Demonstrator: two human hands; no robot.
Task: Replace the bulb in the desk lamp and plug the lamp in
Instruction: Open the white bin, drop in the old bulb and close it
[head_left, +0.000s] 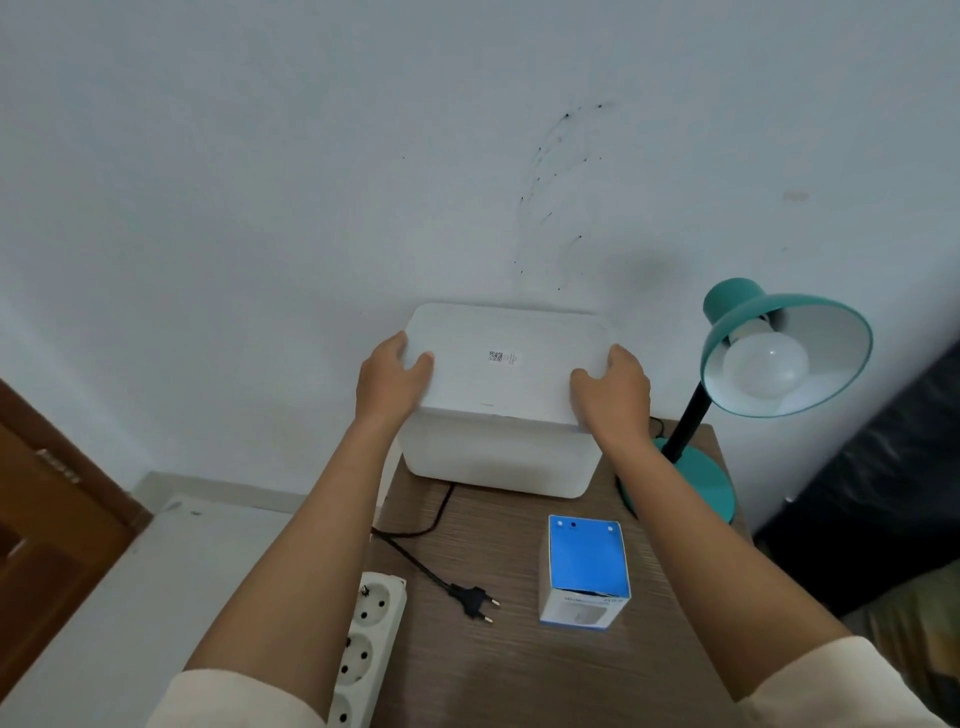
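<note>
A teal desk lamp (737, 317) stands at the table's back right, a white bulb (766, 371) seated in its shade. Its black cord ends in a loose plug (475, 603) lying on the wooden table (493, 675). A blue and white bulb carton (584, 571) stands mid-table. A white power strip (366, 639) lies along the left edge. My left hand (389, 379) and my right hand (613, 389) grip the two short ends of a white lid (504, 358), held just above a white storage box (498, 457) by the wall.
A pale wall with dark marks rises right behind the box. A brown wooden door (47, 519) is at the left, with a pale floor below it. Something dark and covered (883, 467) stands to the right of the table.
</note>
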